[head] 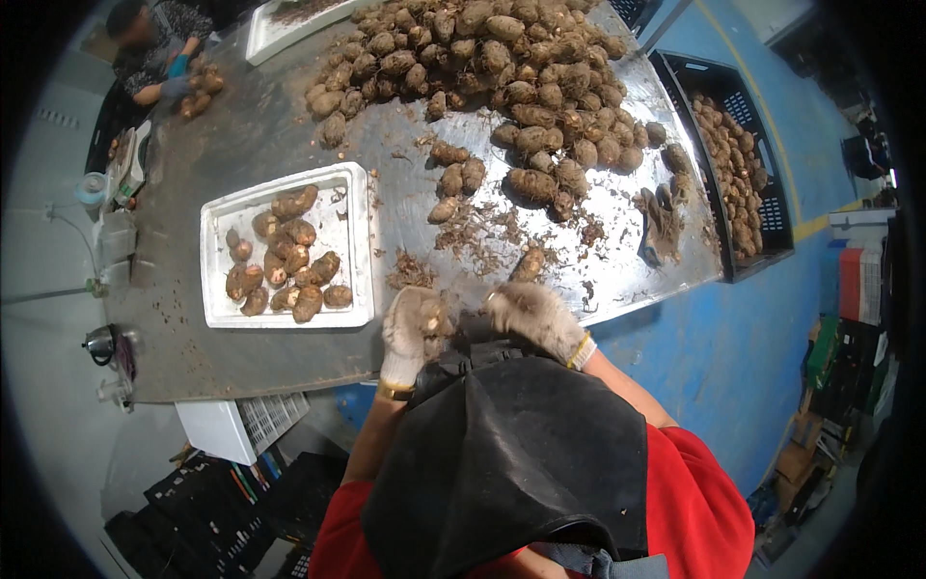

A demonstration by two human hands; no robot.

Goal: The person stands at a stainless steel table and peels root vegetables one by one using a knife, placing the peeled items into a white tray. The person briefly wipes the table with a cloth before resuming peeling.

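Note:
My left hand [414, 322], in a soiled knit glove, is closed around a brown taro corm [434, 318] just inside the metal table's near edge. To its right, my right hand [528, 307] wears a similar glove; its fingers are curled, and whether they hold anything cannot be told. Just beyond it a taro corm [529, 265] lies on the table among root shavings [470, 231]. Left of my hands stands a white foam tray [367, 246] with several trimmed corms [296, 257]. A large heap of hairy taro corms [506, 58] covers the far part of the table.
A black crate [778, 246] of corms stands beyond the table's right edge. A dirty glove [658, 224] lies near that edge. Another white tray [253, 47] is at the far left, near a co-worker [148, 61] handling corms. A white crate [224, 430] sits below the near left edge.

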